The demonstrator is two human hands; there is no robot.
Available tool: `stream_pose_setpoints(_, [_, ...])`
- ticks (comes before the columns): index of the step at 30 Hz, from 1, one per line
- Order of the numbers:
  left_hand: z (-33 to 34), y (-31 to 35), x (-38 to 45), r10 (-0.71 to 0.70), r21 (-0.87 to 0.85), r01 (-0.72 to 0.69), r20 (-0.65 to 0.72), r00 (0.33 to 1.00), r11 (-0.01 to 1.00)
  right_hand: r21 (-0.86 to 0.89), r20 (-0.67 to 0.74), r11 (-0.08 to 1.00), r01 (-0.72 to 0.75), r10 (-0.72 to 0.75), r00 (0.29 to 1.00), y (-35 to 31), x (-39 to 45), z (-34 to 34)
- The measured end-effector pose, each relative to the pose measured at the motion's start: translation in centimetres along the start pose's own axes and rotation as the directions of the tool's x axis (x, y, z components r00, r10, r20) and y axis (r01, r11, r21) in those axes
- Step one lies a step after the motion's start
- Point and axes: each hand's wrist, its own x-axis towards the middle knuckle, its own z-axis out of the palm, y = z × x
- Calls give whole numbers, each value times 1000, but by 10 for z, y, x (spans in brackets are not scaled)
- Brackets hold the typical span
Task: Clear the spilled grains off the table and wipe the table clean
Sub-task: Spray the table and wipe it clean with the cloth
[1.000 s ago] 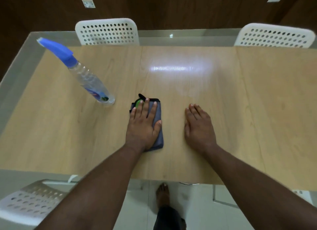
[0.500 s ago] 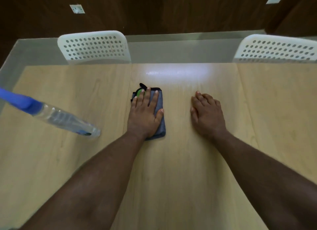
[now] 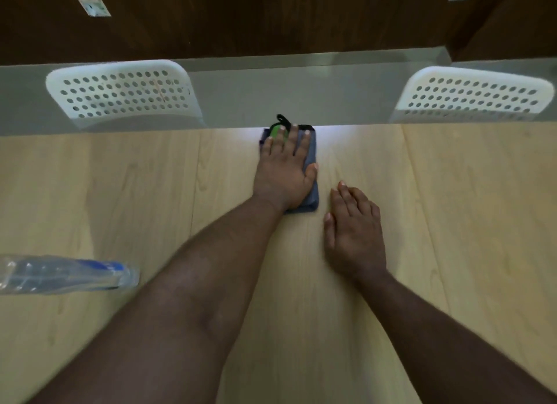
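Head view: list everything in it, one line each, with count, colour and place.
table: one, light wood, fills the lower view
cloth: one, grey-blue, folded, at the table's far edge
spray bottle: one, clear with blue label, lower left on the table
chairs: two, white, perforated backs, beyond the far edge
wall plates: two, pale, on the dark wall
left hand: flat, pressing the cloth
right hand: flat on the table, beside the cloth

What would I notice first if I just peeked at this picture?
Two bare arms stretch across the wooden table. The left hand presses flat on a folded grey cloth near the far edge; the right hand rests flat beside it. A clear spray bottle stands at the left, and two white chairs with holes, and, wait behind.
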Motion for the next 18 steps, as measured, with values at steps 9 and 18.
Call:
stream_pose_setpoints(9, [-2,-46,-52,48,11,-48,47,998,999,36,2,998,-49,49,999,0,-2,-3])
stream_pose_setpoints(18, [-1,27,13,127,36,-129,48,991,991,341,-237,934,-107,195,952,8,2,8])
